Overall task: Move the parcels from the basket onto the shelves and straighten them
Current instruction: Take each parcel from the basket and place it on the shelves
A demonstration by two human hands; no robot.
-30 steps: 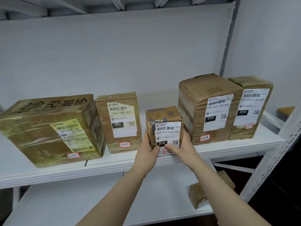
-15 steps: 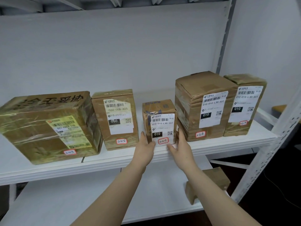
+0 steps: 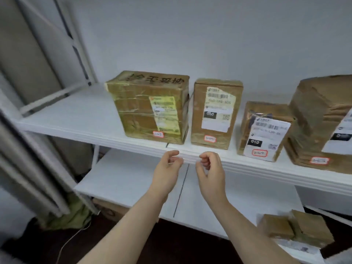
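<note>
Several brown parcels stand in a row on the white upper shelf [image 3: 80, 119]: a big taped box [image 3: 144, 105], a tall box with a white label [image 3: 216, 113], a small box marked 010 [image 3: 264, 130], and a large box [image 3: 323, 122] cut by the right edge. My left hand [image 3: 167, 168] and my right hand [image 3: 208, 168] hang in front of the shelf's front edge, below the first two boxes. Both have loosely curled fingers and hold nothing. No basket is in view.
The lower shelf [image 3: 129, 180] carries two small brown parcels [image 3: 297, 227] at its right end. A grey curtain [image 3: 22, 130] and the rack's upright post [image 3: 76, 44] stand at the left. The upper shelf's left part is bare.
Both hands have let go of the small 010 box and pulled back off the shelf. The view has swung left, so the row of boxes now sits to the right.
</note>
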